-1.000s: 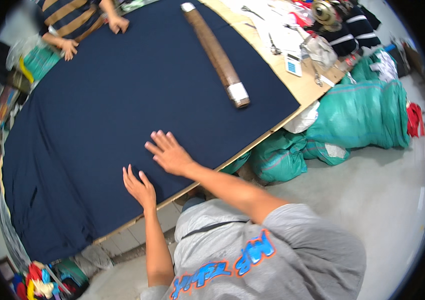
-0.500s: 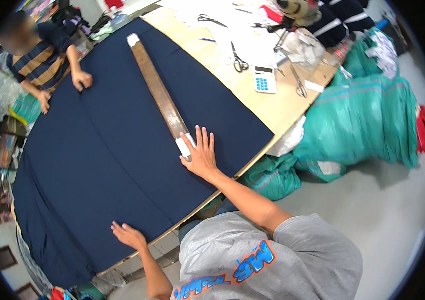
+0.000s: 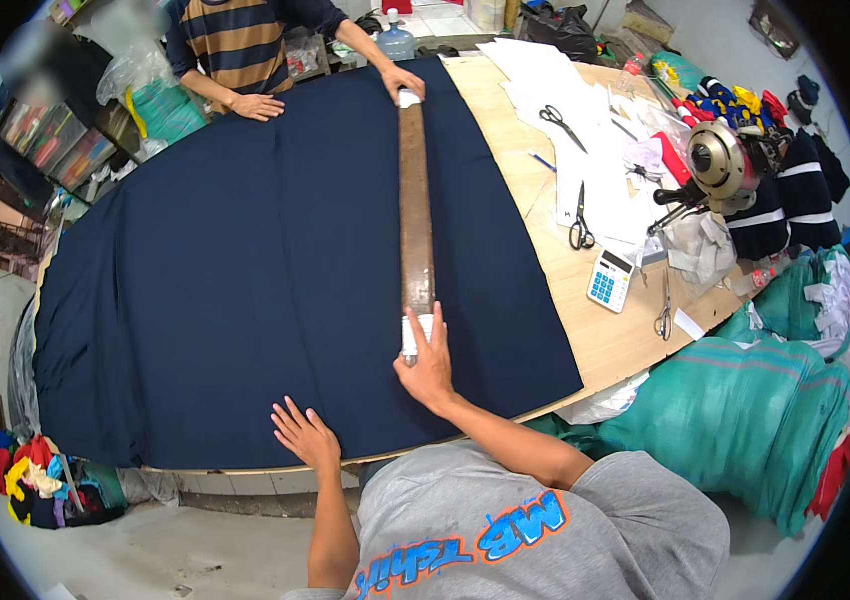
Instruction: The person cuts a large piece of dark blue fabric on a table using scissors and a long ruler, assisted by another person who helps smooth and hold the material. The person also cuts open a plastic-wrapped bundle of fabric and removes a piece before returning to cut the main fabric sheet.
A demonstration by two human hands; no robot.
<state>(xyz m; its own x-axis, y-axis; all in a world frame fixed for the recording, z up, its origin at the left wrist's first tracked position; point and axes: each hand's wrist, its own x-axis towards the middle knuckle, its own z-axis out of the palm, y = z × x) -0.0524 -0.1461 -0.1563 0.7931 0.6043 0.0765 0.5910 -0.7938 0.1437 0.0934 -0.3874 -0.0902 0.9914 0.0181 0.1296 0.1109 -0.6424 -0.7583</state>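
Observation:
Dark navy cloth (image 3: 215, 270) covers most of the table. A long brown wooden bar (image 3: 414, 210) lies on it, with white wrapping around both ends. My right hand (image 3: 429, 370) grips the near wrapped end, its fingers along the wrapping and thumb at the left side. My left hand (image 3: 307, 436) rests flat on the cloth near the front edge, fingers apart and holding nothing. Across the table, a co-worker's hand (image 3: 403, 84) is on the bar's far end, while that person's other hand (image 3: 257, 106) lies on the cloth's far edge.
On the bare tabletop at right are white papers (image 3: 535, 95), black scissors (image 3: 581, 218), a calculator (image 3: 610, 280) and a machine with a round metal head (image 3: 717, 160). Large green sacks (image 3: 725, 410) stand at the right. Colourful fabric scraps (image 3: 35, 480) are heaped at lower left.
The view has turned, so the bar appears nearly upright. The co-worker's hand has moved onto its far end. My right hand has closed on the near end; my left lies flat on the cloth.

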